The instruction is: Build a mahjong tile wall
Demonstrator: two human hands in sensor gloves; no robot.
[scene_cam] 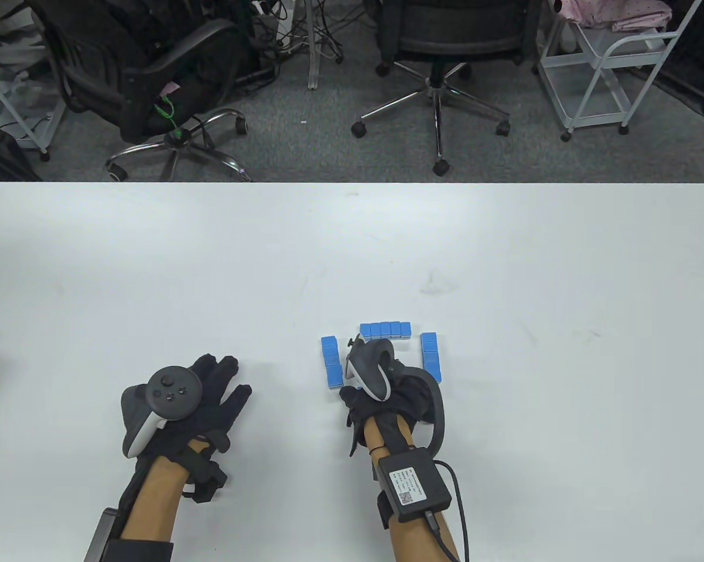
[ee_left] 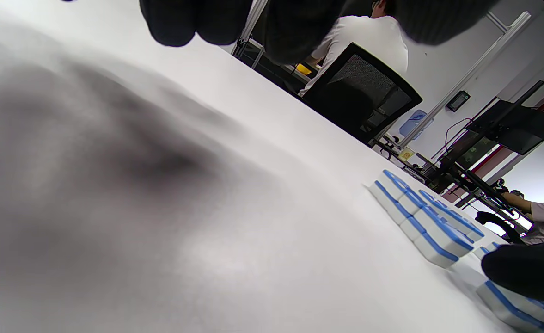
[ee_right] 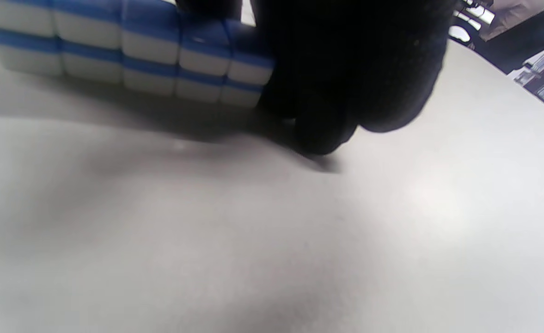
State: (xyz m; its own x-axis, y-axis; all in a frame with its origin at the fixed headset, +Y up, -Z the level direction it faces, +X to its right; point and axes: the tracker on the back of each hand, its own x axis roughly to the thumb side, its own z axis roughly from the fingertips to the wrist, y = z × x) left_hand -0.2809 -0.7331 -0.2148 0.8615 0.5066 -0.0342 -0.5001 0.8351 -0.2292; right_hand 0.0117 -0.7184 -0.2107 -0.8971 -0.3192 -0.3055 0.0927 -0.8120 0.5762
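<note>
Blue-backed tiles (scene_cam: 385, 329) stand on the white counter (scene_cam: 504, 263) as three sides of a square: a far row, a left row (scene_cam: 332, 362) and a right row (scene_cam: 431, 356). In the right wrist view the rows are two tiles high. The right hand (scene_cam: 387, 383) sits inside the open near side, fingers down against the end of a row; whether it grips a tile I cannot tell. The left hand (scene_cam: 202, 398) rests flat and spread on the counter, well apart, holding nothing. The step looks like squaring up the rows; next would be closing the near side, nudging gently so stacked tiles don't topple
</note>
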